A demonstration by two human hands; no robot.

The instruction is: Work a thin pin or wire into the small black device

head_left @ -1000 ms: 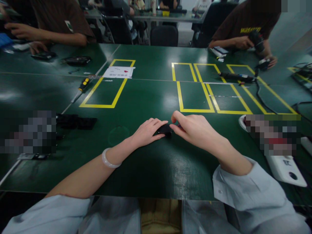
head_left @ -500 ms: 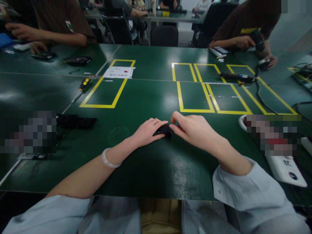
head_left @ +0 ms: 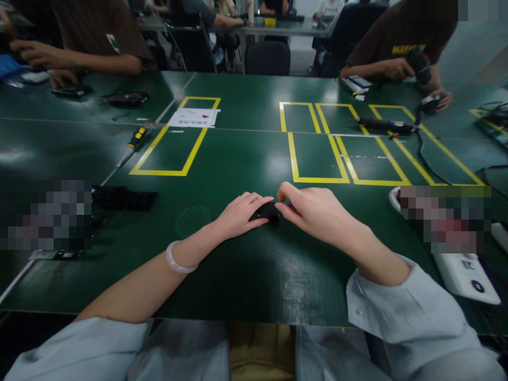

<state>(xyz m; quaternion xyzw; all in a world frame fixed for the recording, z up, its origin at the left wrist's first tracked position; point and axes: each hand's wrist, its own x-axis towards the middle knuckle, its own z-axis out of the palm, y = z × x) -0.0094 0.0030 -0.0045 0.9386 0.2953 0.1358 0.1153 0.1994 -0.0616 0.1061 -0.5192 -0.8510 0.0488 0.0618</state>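
Observation:
A small black part (head_left: 268,210) rests at the middle of the green table (head_left: 246,280), its exact kind too dark to make out. My left hand (head_left: 240,214) grips it from the left, thumb on the near side and fingers on the far side. At its right end is my right hand (head_left: 313,209), with thumb and index finger pinched together. Whether those fingertips hold the black part itself or something tiny on it is hidden.
Black parts (head_left: 141,200) lie to the left, with a yellow-black screwdriver (head_left: 137,137) beyond them. A white case (head_left: 468,275) is at the right. Yellow tape frames (head_left: 293,159) and a paper label (head_left: 194,117) mark the table. Two co-workers sit opposite, one holding a power tool (head_left: 419,64).

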